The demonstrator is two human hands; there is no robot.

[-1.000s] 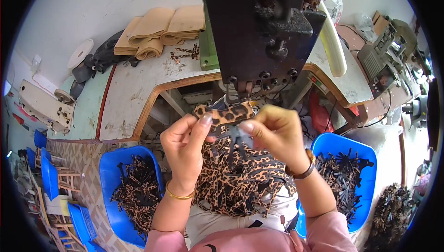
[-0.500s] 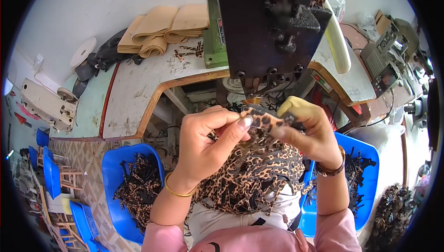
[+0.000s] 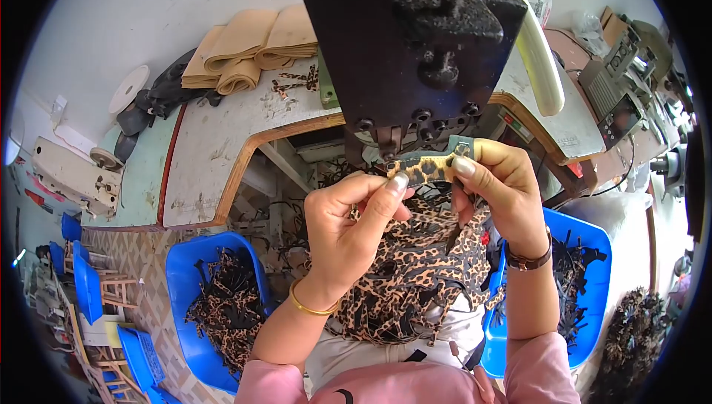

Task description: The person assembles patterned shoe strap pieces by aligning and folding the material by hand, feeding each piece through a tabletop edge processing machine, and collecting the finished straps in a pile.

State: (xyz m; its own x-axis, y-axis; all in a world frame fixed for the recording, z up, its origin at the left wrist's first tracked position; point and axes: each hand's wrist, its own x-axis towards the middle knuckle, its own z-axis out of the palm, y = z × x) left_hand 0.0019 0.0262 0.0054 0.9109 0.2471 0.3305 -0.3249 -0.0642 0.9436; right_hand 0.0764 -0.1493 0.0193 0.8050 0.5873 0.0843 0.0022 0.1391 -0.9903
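A short leopard-print fabric strip (image 3: 423, 170) with dark edging is stretched between my two hands, just below the black machine head (image 3: 404, 55). My left hand (image 3: 352, 222) pinches the strip's left end between thumb and forefinger. My right hand (image 3: 508, 193) grips the other end, with a dark piece sticking up above the fingers. Below them, a heap of leopard-print and black strips (image 3: 415, 278) covers my lap. Part of the strip's right end is hidden by my right fingers.
Blue bins with more strips stand at my left (image 3: 178, 293) and right (image 3: 602, 285). The worktable (image 3: 215, 148) curves around the machine, bearing folded tan sheets (image 3: 245, 44) and a few loose strips (image 3: 297, 81). A pale curved tube (image 3: 540, 63) hangs beside the machine head.
My right hand has turned and now grips the strip's right end, so the strip shows flatter. My left hand has shifted slightly right. The view has moved a little.
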